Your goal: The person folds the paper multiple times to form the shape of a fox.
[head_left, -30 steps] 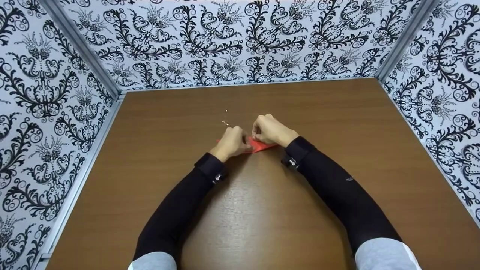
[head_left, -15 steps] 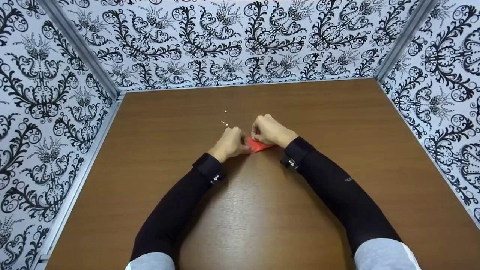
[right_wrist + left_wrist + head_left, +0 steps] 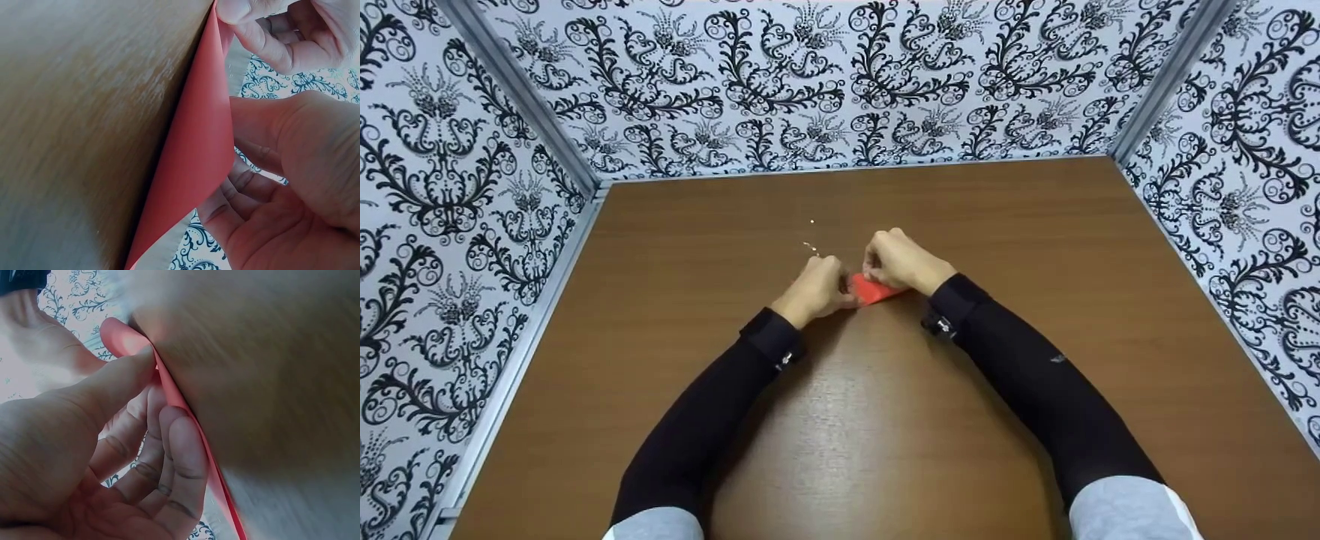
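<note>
A sheet of red paper (image 3: 874, 291), its near part folded over, lies on the brown table between the two hands. My left hand (image 3: 815, 289) pinches its left part; in the left wrist view the thumb and curled fingers meet at the edge of the paper (image 3: 171, 391). To the right, my right hand (image 3: 907, 261) holds the raised flap; the right wrist view shows the paper (image 3: 194, 135) bowing up from the table, with the thumb and fingers (image 3: 219, 216) at its far edge. Much of the paper is hidden under the hands.
Small whitish specks (image 3: 811, 246) show on the table (image 3: 840, 420) beyond the left hand, perhaps glints or bits. Patterned black-and-white walls (image 3: 780, 82) with grey metal posts (image 3: 1174, 79) border the table at the back and both sides.
My left hand has shifted slightly to the left along the paper, uncovering a little more of the red surface. My right hand has stayed almost still.
</note>
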Demonstrator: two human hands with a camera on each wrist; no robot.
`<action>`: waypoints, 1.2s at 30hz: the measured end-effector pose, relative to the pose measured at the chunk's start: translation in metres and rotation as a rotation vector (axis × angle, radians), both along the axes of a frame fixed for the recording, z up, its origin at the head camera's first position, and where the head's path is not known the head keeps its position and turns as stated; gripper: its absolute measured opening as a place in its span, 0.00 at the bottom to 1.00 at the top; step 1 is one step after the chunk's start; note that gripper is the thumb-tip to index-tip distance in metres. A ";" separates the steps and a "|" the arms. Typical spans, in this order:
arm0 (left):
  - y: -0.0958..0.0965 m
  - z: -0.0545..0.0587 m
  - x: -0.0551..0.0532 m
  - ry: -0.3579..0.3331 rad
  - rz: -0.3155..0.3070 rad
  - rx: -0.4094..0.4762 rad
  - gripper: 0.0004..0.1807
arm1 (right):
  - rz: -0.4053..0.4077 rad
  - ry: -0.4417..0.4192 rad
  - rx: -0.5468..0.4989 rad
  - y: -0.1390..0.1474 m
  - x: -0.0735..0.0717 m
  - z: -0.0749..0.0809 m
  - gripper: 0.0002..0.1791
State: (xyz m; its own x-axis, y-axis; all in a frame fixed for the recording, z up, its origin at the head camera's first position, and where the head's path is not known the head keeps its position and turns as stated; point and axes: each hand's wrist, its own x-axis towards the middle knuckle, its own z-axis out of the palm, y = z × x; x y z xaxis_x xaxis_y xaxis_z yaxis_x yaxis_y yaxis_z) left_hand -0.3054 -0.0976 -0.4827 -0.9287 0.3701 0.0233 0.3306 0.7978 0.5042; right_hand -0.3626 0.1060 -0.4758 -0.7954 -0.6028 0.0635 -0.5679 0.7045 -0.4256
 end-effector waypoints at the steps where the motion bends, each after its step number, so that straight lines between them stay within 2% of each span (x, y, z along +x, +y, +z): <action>1: 0.000 0.000 0.001 -0.001 0.000 -0.003 0.12 | -0.002 -0.003 0.001 0.000 0.000 0.000 0.05; 10: -0.007 -0.002 0.005 0.010 -0.036 0.001 0.10 | -0.008 -0.018 0.008 -0.002 0.001 -0.002 0.05; 27: -0.040 -0.003 0.007 -0.007 -0.031 0.017 0.13 | -0.005 0.011 0.023 -0.002 0.000 -0.001 0.05; 31: -0.044 -0.001 0.009 -0.025 -0.015 0.021 0.10 | -0.011 0.006 0.014 -0.002 0.000 0.000 0.05; 36: -0.045 -0.002 0.011 -0.013 -0.002 0.016 0.10 | -0.017 -0.007 0.012 -0.001 0.000 0.000 0.05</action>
